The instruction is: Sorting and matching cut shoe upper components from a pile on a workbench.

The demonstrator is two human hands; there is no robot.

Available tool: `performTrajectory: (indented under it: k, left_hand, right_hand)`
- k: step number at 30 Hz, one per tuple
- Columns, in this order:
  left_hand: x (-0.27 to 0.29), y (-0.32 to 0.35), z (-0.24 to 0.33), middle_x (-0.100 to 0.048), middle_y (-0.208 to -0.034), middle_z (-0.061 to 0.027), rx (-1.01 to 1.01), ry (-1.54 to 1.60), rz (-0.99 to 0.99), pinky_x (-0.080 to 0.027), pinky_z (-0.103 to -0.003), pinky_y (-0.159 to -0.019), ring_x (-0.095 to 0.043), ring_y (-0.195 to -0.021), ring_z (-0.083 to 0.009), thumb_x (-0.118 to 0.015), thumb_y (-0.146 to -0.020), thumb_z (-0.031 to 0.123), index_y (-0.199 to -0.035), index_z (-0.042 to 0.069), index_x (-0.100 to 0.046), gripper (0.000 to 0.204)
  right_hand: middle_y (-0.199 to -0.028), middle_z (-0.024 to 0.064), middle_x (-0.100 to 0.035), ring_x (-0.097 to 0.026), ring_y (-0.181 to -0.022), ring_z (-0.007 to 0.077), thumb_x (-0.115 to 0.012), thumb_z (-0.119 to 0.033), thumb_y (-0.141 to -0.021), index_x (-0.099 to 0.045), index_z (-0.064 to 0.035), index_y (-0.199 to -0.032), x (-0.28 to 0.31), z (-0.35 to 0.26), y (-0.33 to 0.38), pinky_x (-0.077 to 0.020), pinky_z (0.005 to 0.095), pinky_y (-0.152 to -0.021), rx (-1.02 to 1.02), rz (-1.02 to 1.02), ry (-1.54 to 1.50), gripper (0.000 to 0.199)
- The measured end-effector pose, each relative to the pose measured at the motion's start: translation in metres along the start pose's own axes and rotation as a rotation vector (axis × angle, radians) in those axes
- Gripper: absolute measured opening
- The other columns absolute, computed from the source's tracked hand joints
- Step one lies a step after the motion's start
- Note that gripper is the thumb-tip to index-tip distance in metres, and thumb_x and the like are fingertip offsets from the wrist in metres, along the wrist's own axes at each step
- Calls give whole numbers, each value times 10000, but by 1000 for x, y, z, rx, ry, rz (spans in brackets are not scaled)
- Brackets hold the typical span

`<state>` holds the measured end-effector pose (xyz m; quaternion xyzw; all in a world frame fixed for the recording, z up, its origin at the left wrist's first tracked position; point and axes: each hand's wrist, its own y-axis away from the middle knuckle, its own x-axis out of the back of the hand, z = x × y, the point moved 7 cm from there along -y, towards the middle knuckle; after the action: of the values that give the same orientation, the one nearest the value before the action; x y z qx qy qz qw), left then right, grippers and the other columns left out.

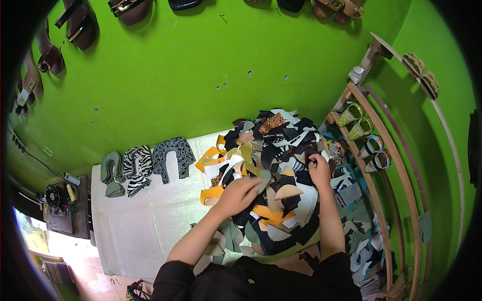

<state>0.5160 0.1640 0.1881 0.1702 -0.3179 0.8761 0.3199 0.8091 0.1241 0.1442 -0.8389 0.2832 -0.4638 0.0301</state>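
Note:
A heap of leather-like scraps (288, 193) in black, white, tan, yellow and grey-green covers the right part of the pale table (135, 226). Over its middle, my left hand (240, 194) pinches a small grey-green scrap (264, 179) between thumb and fingers. My right hand (320, 171) is at the heap's right side, its fingers curled together against dark scraps. What those fingers hold, if anything, is hidden. Left of the heap lie stacked cut pieces: grey-green ones (111, 168), zebra-striped ones (137, 163) and black-and-grey patterned U-shaped ones (172, 154).
A wooden rack (381, 175) with green sandals (355, 120) and multicoloured sandals (374, 153) stands on the right. More scraps (359, 236) lie piled below the table's right side. At the far left is a small dark table (65, 220) with a fan (51, 195). Sandals hang along the green wall (175, 85).

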Motion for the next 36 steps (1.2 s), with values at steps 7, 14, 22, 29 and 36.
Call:
performTrajectory:
  k: [7,14,22,29,36]
  left_hand:
    - [15,104,12,-530,-751,-14,-163,-353,-225,-405,-324,-727,-534,-730,-197,-609,-722,135,-1010,163,-637,291]
    - [-9,149,-8,-576,-889,-4,-108,-380,-479,-370,-347,-830,-545,-887,-160,-618,-765,331,-940,193,-692,235]
    - [16,88,8,-571,-916,-48,-146,-349,-219,-373,-356,-837,-539,-912,-196,-609,-786,195,-955,107,-657,196]
    - [9,32,34,-595,-944,-46,-191,-296,-51,-382,-351,-789,-550,-898,-220,-626,-768,155,-961,87,-643,206]
    - [-14,30,44,-486,-1167,-206,-29,-39,-27,-407,-397,-906,-520,-1067,-320,-752,-699,301,-1321,39,-348,786]
  right_hand:
    - [-939,71,-568,-549,-940,274,-747,-284,-634,-536,-110,-994,-17,-31,-4,-372,442,-775,-121,90,418,452]
    - [-786,118,-602,-616,-665,274,-623,-44,-726,-500,-52,-997,-47,5,-10,-483,359,-589,-123,91,253,297]
    - [-658,64,-518,-487,-505,134,-483,5,-708,-400,-27,-1118,-37,32,-6,-398,218,-500,-406,-56,-1009,420]
    - [-617,21,-472,-441,-487,122,-435,6,-714,-413,-94,-1218,17,-11,3,-374,258,-477,-172,6,-378,515]
    - [-731,-4,-526,-455,-611,49,-472,55,-735,-286,-94,-1269,-24,-145,78,-332,199,-521,-104,-1223,-910,584]
